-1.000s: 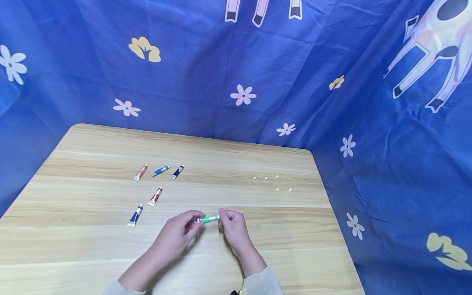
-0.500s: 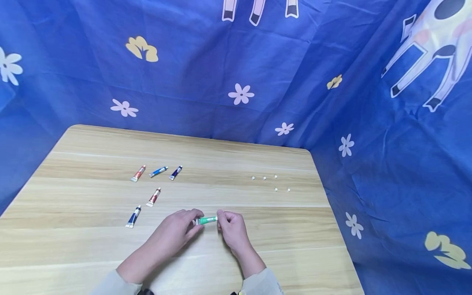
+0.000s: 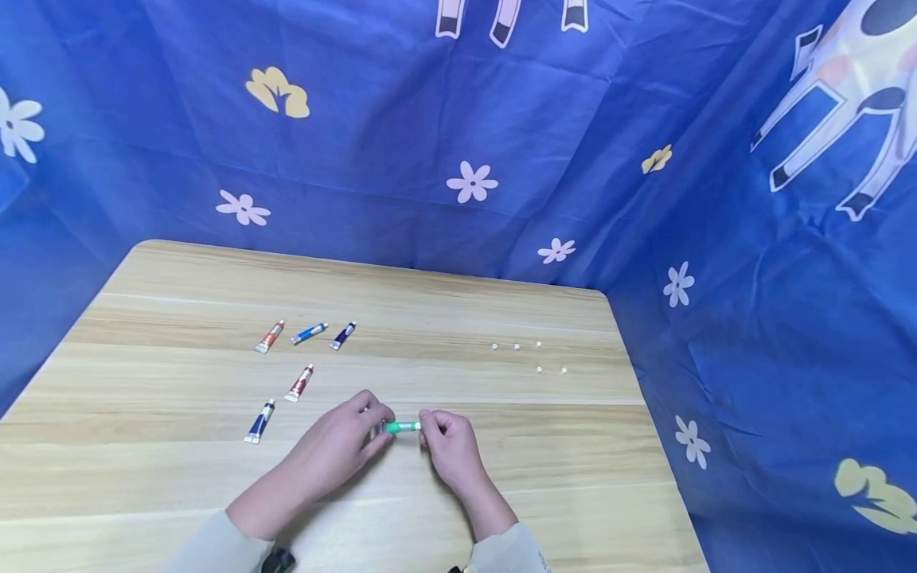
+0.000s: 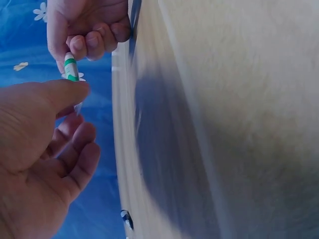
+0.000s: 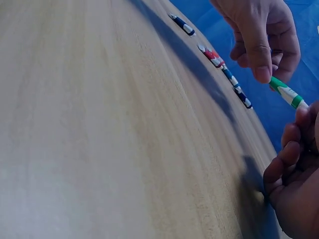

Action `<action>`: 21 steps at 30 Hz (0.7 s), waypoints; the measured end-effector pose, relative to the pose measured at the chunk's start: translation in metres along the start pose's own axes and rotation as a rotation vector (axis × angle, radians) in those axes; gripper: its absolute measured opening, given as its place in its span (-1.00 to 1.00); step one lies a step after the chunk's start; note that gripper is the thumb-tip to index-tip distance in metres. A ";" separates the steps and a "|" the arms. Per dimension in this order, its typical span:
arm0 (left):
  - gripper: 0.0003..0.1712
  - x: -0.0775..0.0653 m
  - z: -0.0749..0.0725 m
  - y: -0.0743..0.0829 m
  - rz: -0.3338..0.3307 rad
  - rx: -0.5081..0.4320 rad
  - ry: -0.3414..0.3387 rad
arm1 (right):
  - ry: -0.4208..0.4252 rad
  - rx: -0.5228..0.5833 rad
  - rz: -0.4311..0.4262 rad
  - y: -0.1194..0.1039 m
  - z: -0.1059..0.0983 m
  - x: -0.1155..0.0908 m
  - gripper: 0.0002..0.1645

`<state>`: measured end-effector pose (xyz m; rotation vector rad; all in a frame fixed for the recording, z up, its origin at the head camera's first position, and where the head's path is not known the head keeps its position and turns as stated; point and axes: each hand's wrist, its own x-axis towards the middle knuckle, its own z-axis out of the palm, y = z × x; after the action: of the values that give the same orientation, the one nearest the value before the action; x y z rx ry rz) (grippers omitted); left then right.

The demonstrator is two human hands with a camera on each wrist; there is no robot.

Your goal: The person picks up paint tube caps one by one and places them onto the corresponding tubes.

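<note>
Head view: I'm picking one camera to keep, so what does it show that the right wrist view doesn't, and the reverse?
Only the head view: five small white pieces and a printed cow.

Only the right wrist view: the right hand's lower fingers curled in toward its palm.

Both: the green paint tube held between the left hand and right hand, other paint tubes on the wooden table, and blue fabric.

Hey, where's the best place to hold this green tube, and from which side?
Probably the tail end of the green tube, pinched between thumb and fingers, with the left hand coming from the left. The tube is slim and held crosswise, tail to the left, and the right hand is at its white tip on the right.
</note>
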<state>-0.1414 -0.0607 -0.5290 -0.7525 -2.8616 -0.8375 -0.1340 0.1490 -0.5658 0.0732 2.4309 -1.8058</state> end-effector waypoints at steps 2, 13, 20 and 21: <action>-0.78 0.002 -0.001 -0.001 0.008 0.021 -0.012 | -0.011 -0.017 -0.009 0.000 -0.001 0.001 -0.39; -0.79 0.014 -0.002 -0.006 0.080 0.141 -0.017 | -0.076 -0.057 -0.028 -0.001 -0.009 0.005 -0.47; -0.79 0.024 0.002 -0.010 0.075 0.169 -0.040 | -0.109 -0.048 -0.061 0.004 -0.016 0.011 -0.52; -0.79 0.025 0.003 -0.011 0.075 0.174 -0.044 | -0.111 -0.048 -0.063 0.005 -0.017 0.011 -0.53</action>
<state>-0.1685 -0.0567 -0.5320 -0.8592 -2.8759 -0.5614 -0.1458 0.1662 -0.5668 -0.1063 2.4240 -1.7255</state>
